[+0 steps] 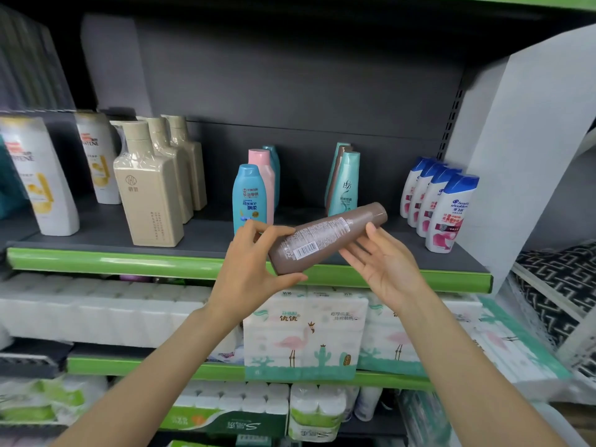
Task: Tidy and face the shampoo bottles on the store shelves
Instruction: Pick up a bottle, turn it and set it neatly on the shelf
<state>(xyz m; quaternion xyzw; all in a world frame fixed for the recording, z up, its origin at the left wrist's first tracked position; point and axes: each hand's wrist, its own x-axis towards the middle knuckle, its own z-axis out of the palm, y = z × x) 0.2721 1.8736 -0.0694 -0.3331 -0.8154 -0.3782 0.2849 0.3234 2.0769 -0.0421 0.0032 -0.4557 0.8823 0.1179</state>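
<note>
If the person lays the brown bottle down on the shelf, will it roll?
Probably yes: the brown bottle looks round-bodied and smooth. Stood on its flat base it seems steadier. Its rigid-looking plastic should hardly flex in the left hand.

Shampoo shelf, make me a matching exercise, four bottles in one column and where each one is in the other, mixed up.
Things:
1. brown bottle
2. Rejoice bottle
3. Head & Shoulders bottles
4. Pantene bottle

Places:
A. far left of the shelf
B. row at the shelf's right end
C. held tilted off the shelf, barcode side showing
D. upright, just behind the left hand

Pairs: 1-C, 2-D, 3-B, 4-A
</note>
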